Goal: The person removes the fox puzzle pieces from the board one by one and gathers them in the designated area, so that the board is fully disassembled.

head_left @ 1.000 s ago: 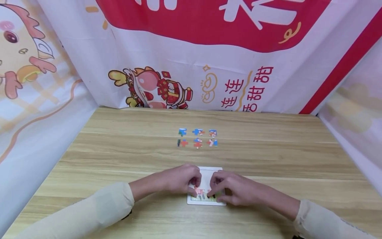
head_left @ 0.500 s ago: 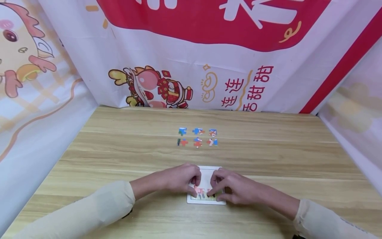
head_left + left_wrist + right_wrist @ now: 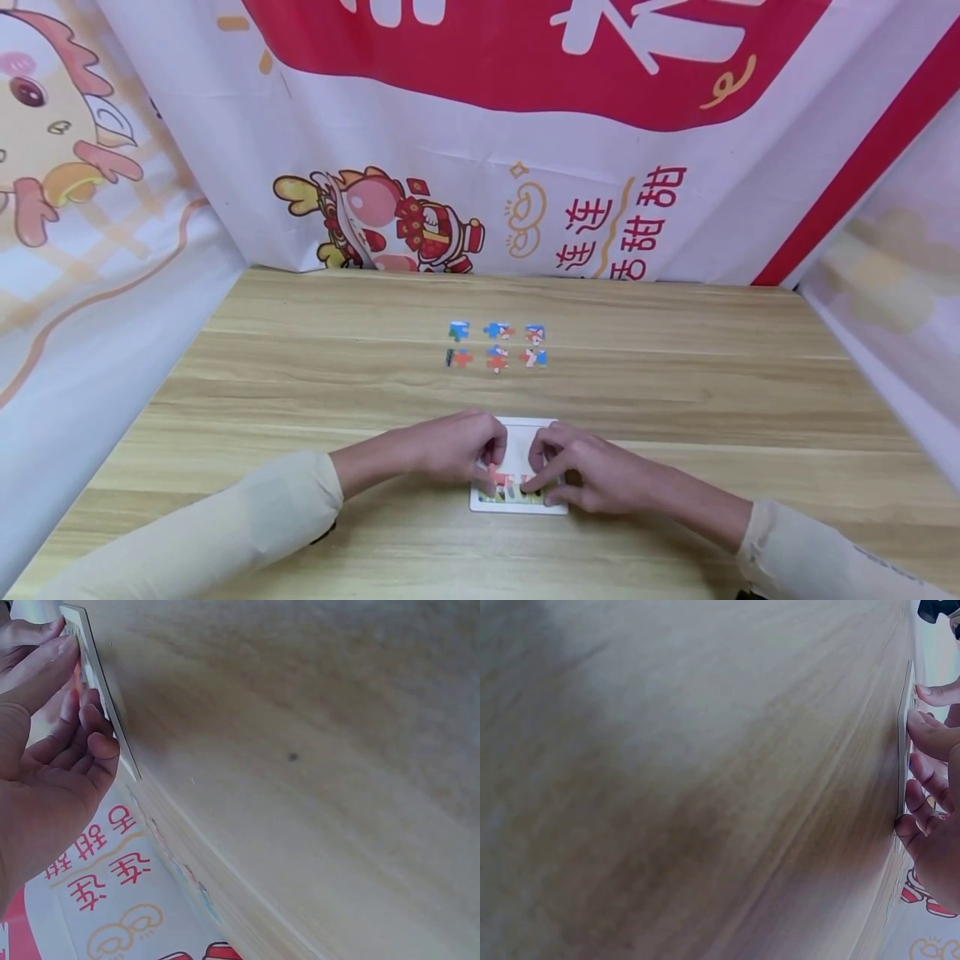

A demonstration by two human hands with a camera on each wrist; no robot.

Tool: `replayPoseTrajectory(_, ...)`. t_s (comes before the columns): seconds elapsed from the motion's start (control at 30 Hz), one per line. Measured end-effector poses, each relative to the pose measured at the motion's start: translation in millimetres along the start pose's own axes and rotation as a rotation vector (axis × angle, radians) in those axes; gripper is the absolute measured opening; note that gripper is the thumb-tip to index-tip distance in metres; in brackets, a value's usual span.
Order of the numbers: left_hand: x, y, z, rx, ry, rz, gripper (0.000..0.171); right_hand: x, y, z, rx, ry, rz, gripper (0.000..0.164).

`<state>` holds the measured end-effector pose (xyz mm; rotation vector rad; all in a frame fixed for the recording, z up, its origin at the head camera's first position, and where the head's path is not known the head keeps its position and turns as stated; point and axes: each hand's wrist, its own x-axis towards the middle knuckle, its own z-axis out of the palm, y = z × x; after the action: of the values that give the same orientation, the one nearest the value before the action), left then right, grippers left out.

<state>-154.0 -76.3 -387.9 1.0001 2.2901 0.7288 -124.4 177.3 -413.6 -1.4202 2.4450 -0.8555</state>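
A white puzzle tray [image 3: 520, 435] lies on the table in front of the person, joined pieces with a green and red picture along its near side. From the left, the left hand [image 3: 463, 447] reaches over it, pinching a reddish puzzle piece [image 3: 495, 473] between thumb and bent index finger at the row's upper edge. The right hand [image 3: 592, 468] bends over the tray's right side, index fingertip on the joined pieces and thumb by the right rim; its fingers partly cover the pieces there. In the left wrist view the tray [image 3: 101, 682] appears edge-on beside the curled fingers.
Beyond the tray, several loose puzzle pieces lie in two rows, among them a blue-green piece [image 3: 459, 331] and a white-blue piece [image 3: 535, 358]. The wood-grain table [image 3: 337, 333] ends at a printed cloth backdrop [image 3: 465, 142], with cloth on both sides too.
Both hands stay over the tray in nearly the same place. The left hand shifts very slightly, and the reddish piece by its thumb moves a little. The loose pieces have not moved.
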Motion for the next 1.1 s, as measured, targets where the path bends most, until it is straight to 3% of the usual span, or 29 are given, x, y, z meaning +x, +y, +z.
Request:
replayPoseTrajectory(0.13, -0.6, -0.2, -1.6, -0.043, 0.000, 0.015, 0.027, -0.3, 0.3, 0.2, 0.004, 0.001, 0.004, 0.026)
replayPoseTrajectory(0.57, -2.5, -8.8, -5.7, -0.140, -0.017, 0.155, 0.014, -0.5, 0.6, 0.6, 0.011, 0.006, -0.016, 0.027)
replayPoseTrajectory(1.1, -5.9, -17.9, -19.5, -0.199, 0.072, 0.167, 0.004, -0.7, -1.1, -0.4, 0.024, -0.010, 0.021, 0.027)
